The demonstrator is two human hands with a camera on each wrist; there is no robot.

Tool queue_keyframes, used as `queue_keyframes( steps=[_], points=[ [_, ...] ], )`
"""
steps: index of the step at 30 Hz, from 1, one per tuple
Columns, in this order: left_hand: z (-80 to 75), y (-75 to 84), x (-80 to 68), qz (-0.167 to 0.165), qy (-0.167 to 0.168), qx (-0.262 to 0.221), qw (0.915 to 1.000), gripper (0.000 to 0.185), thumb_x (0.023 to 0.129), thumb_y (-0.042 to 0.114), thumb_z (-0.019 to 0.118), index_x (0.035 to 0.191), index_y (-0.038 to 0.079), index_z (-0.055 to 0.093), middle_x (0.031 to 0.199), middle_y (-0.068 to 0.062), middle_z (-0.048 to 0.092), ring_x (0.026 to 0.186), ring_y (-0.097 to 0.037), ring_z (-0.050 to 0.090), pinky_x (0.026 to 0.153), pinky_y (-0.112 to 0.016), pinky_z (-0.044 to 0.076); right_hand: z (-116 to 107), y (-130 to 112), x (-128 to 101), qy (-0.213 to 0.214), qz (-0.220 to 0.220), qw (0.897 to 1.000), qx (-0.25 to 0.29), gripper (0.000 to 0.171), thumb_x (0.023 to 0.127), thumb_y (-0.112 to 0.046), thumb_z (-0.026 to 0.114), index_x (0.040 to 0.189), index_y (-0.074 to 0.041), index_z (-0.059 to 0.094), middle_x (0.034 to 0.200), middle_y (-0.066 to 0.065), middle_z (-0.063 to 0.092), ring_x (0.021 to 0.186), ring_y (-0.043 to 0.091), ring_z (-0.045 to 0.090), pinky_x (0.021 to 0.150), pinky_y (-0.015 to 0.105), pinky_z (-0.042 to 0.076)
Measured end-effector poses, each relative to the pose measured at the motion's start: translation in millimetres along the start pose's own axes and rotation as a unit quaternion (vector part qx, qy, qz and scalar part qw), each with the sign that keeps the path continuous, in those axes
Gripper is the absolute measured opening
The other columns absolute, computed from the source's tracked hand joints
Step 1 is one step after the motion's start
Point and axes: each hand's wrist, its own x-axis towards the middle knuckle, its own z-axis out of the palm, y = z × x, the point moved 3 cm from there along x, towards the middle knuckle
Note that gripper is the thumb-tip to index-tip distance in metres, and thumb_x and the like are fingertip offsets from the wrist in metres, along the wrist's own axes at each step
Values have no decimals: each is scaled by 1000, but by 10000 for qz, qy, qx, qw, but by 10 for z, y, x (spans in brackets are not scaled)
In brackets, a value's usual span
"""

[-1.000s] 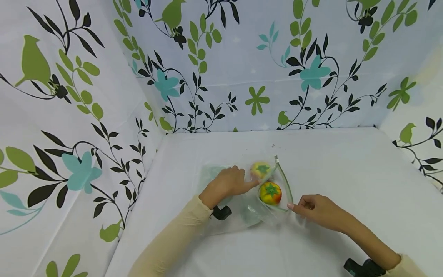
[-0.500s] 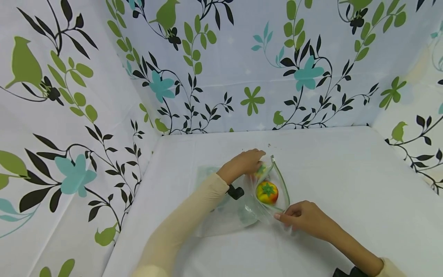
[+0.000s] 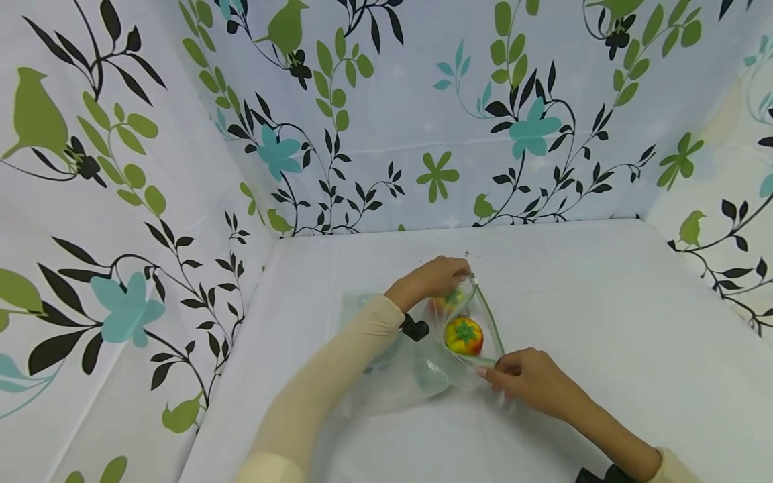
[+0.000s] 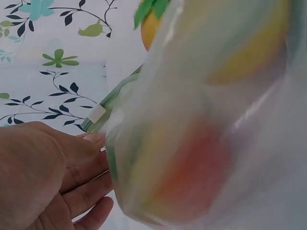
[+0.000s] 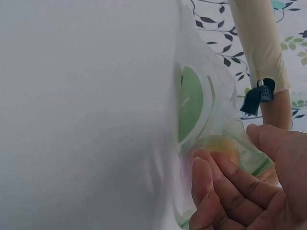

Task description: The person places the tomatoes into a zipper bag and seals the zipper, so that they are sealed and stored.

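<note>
A clear zip bag (image 3: 392,392) lies on the white table, its green-edged mouth spread towards the right. Within the mouth sits a round yellow-red fruit (image 3: 464,336) with a star-shaped green leafy top, tomato-like. Another such fruit (image 3: 441,306) shows through the plastic behind it. My left hand (image 3: 430,278) pinches the far corner of the mouth, beside the pale zip end piece (image 4: 97,113). At the near corner, my right hand (image 3: 537,381) grips the bag's edge between thumb and fingers. A green printed patch (image 5: 192,103) marks the bag in the right wrist view.
White cloth covers the table (image 3: 604,302). Leaf-and-bird patterned curtains (image 3: 374,134) stand along the back and both sides. Small dark specks (image 3: 468,254) lie near the far edge. A dark wrist camera (image 3: 415,327) sits on the left wrist.
My left hand has moved from over the bag's middle up to the far corner and taken hold there. The right hand has shifted slightly left along the mouth's near edge.
</note>
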Motion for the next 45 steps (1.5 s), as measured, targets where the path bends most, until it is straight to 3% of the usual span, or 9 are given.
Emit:
queue_keyframes(
  steps=[4,11,18,24,29,34,45],
  points=[
    [-35,-72,-60,-131,11,-47,9999,19,106,17,51,120,9,62,121,-4,66,107,-16,60,93,-28,45,-86,18,1,240,-30,9995,-191,38,92,-52,67,82,-16,73,69,-7,65,66,14,59,57,30,48],
    [-69,-295,-225,-388,113,-112,9991,13,105,20,55,112,11,62,109,-3,66,97,-16,61,84,-30,47,-269,70,29,278,-4,9994,-208,29,94,-43,69,88,-15,71,75,-4,67,69,18,62,59,31,47],
    [-181,-532,-530,-662,148,-345,9971,8,103,18,58,104,11,63,96,0,65,82,-16,56,74,-30,45,-396,118,177,312,-150,9983,-464,17,96,-29,69,94,-12,70,82,-3,68,72,17,63,61,33,48],
    [-195,-744,-811,-737,246,-817,9936,9,103,18,59,101,11,63,95,1,66,85,-15,59,76,-32,46,-484,140,297,370,-345,9964,-686,12,96,-22,69,91,-11,69,78,-3,68,72,20,63,58,32,46],
    [-177,-846,-1023,-662,464,-1406,9868,10,103,18,58,101,10,64,95,-1,68,88,-16,61,77,-34,47,-536,153,346,483,-481,9950,-734,12,97,-24,68,92,-12,70,80,-2,67,74,20,61,60,32,47],
    [-199,-853,-1219,-538,666,-1827,9794,12,103,18,58,101,8,64,97,-5,68,89,-23,60,75,-36,46,-536,150,392,539,-681,9938,-690,12,97,-25,68,93,-14,70,80,-3,66,75,21,61,61,31,48],
    [-206,-884,-1504,-465,1142,-2570,9585,15,102,25,60,99,11,64,99,-5,66,93,-20,56,83,-39,45,-554,138,410,1011,-1086,9865,-690,14,98,-32,65,95,-19,70,77,-3,61,73,20,59,61,30,47]
  ],
)
